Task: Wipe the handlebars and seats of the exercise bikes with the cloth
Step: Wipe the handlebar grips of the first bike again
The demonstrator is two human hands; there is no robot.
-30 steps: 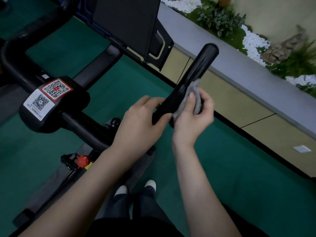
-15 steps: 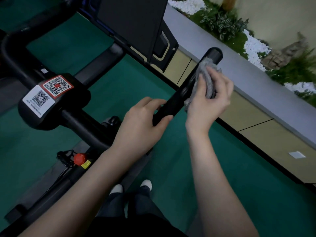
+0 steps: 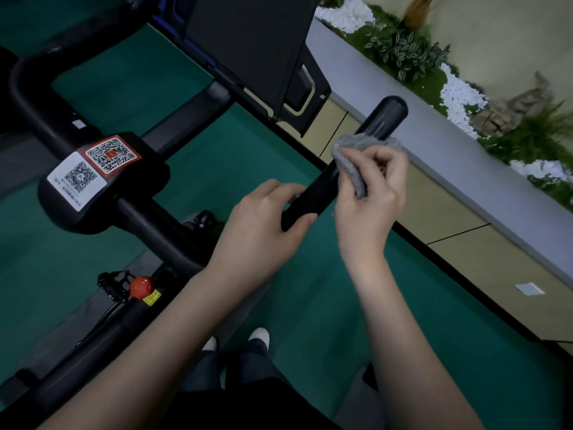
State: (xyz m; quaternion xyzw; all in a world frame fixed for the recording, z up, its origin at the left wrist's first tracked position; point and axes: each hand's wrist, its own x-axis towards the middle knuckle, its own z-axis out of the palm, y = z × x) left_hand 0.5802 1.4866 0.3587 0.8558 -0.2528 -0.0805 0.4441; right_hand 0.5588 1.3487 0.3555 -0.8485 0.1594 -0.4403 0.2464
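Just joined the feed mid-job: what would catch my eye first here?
The right hand holds a grey cloth against the black handlebar at centre right, while the left hand grips the same bar lower down. To the left, two QR stickers, one red and one white, sit on the bike's centre block, with a red knob below.

Cloth (image 3: 353, 162) on handlebar (image 3: 384, 116)

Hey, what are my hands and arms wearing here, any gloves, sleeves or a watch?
Nothing worn: the left hand and right hand are ungloved, with no ring or watch visible. The left forearm and right forearm are uncovered to the frame's edge; no sleeve shows.
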